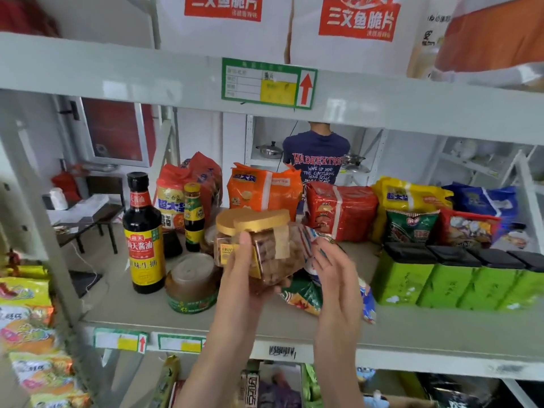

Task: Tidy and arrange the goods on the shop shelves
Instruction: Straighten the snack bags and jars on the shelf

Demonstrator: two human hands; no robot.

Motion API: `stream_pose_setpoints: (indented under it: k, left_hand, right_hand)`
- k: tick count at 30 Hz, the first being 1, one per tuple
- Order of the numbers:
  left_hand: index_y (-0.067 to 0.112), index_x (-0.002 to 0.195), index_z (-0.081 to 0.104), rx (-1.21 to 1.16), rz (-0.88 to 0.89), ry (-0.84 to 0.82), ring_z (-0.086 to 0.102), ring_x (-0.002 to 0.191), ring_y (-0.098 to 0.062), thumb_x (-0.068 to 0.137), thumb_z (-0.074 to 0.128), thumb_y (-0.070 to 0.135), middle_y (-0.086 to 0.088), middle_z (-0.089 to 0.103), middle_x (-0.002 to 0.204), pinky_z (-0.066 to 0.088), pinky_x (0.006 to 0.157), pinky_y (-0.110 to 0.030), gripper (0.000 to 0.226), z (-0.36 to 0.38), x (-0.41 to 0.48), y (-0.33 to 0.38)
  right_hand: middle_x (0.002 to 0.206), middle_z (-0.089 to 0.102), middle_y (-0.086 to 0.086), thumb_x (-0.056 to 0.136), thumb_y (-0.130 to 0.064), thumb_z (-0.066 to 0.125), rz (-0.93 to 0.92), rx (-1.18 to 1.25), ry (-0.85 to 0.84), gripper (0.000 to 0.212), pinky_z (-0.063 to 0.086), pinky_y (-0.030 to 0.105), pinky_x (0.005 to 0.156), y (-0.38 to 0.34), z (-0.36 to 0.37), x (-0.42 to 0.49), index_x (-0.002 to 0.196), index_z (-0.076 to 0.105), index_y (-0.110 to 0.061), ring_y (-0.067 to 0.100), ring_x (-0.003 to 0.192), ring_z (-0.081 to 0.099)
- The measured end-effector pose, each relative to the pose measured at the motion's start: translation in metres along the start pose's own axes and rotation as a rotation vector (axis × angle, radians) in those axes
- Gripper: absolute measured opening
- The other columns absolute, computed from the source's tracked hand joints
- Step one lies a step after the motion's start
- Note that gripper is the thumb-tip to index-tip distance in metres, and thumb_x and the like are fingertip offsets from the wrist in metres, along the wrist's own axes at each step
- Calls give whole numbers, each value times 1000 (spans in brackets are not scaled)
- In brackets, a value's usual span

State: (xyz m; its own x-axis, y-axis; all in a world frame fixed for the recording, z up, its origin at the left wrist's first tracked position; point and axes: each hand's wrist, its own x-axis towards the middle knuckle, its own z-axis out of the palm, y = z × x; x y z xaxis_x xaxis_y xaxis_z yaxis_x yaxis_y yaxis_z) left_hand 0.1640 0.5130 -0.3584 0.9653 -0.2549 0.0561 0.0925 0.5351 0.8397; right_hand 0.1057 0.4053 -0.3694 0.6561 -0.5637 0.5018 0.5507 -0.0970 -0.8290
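A clear plastic jar of biscuits (276, 248) with a gold lid is lifted above the middle shelf (206, 322). My left hand (244, 272) grips it from below and the left side, thumb on its front. A second gold-lidded jar stands just behind it. My right hand (335, 269) hovers to the right of the jar, fingers straight and spread, holding nothing. Under that hand lie crumpled snack bags (303, 298) on the shelf.
On the left stand a tall soy sauce bottle (144, 234), a smaller bottle (193, 216) and a sauce jar (191, 284). Noodle multipacks (341, 210) line the back. Green boxes (450, 278) fill the right. A person in a dark shirt (318, 154) stands behind the shelving.
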Motion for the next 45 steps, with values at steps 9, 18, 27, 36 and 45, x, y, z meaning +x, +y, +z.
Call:
stream_pose_setpoints:
  k: [9,18,27,36,45]
  left_hand:
    - [-3,136,54,-325,-325,-262,60,67,-21,106,26,62,-26,66,116,50,52,-21,77,-13,-35,10]
    - [13,149,49,-181,-268,-334,41,139,-28,101,56,38,-12,45,155,25,117,-40,54,10,-62,-28]
    - [9,137,61,-143,-37,-101,65,80,-19,88,21,83,-20,65,120,41,45,-17,97,18,-58,-21]
    - [18,133,64,-57,285,180,61,96,-14,90,42,68,-6,71,122,47,52,-13,69,-4,-79,-7]
    - [22,132,52,364,408,403,73,99,-22,72,81,58,-3,69,118,61,70,-33,75,5,-68,-36]
  right_hand:
    - [146,56,-5,104,-33,50,-153,-133,-263,39,49,10,91,-31,-16,-14,143,55,-30,-4,120,61]
    - [149,39,-12,92,-54,65,-207,-288,-388,58,41,13,105,-32,-38,-32,145,51,-38,5,141,39]
    - [153,49,-15,105,-33,56,-163,-158,-552,42,36,35,120,-24,-45,5,147,53,-29,-1,146,37]
    - [140,58,6,96,-44,65,-547,-979,-443,46,39,53,115,26,-40,36,134,59,-18,29,140,45]
    - [123,63,10,85,-25,81,-666,-1303,-389,34,38,47,107,58,-20,69,115,70,-13,33,125,51]
